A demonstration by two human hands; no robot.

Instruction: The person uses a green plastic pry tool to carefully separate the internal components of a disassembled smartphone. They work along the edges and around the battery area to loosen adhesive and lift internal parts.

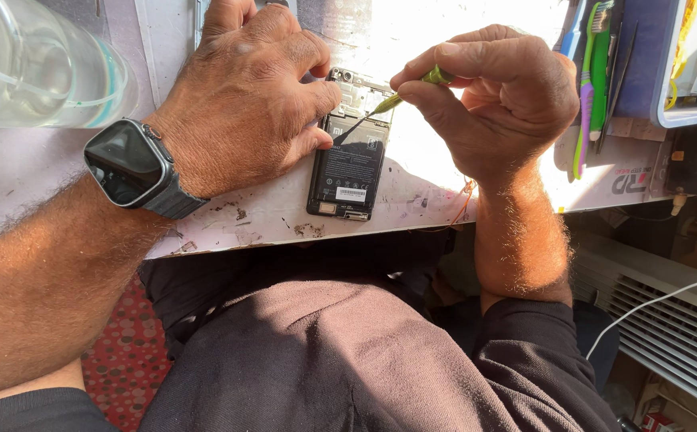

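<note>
A: Location of the phone (350, 164)?

B: Centre of the frame, back cover off, flat on the table (268, 212).

A: Hand states?

B: Left hand (248, 100) spread, pressing its left edge. Right hand (496, 100) pinches a green screwdriver (396, 98), tip on the upper part.

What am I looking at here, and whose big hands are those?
The camera sits on a person's head and looks down, so those are that person's own hands. The left hand, with a dark watch on its wrist, presses down on an opened phone lying on a worn white table. You can see the phone's black battery inside. The right hand pinches a thin green tool whose tip touches the phone's insides. A clear plastic bottle lies at the top left, and toothbrushes rest at the right.
</note>
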